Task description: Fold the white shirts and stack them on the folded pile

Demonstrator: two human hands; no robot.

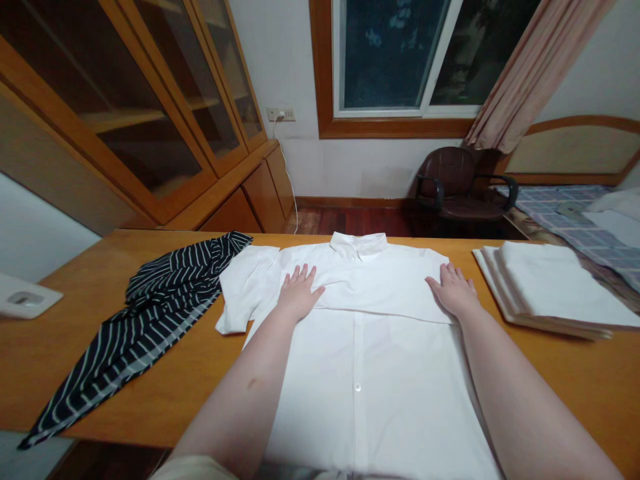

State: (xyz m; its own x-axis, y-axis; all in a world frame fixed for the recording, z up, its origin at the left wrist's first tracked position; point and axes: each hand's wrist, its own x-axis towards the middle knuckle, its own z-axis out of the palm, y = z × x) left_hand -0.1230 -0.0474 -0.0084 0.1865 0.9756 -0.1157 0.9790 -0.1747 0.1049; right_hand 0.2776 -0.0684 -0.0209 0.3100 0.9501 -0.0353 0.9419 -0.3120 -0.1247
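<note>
A white button-up shirt point(370, 347) lies spread flat on the wooden table point(575, 373), collar at the far side. One sleeve appears folded across the chest, the other sticks out at the left. My left hand point(299, 293) rests flat on the shirt's left chest, fingers stretched out. My right hand point(454, 291) lies flat near the shirt's right shoulder, fingers together and extended. Neither hand holds anything.
A black garment with white stripes point(150, 313) lies crumpled on the table's left. A stack of folded white cloths point(550, 287) sits at the right. A white device point(23, 297) is at the far left edge. Beyond stand a brown armchair point(460, 187), wooden cabinets point(150, 133) and a bed point(590, 213).
</note>
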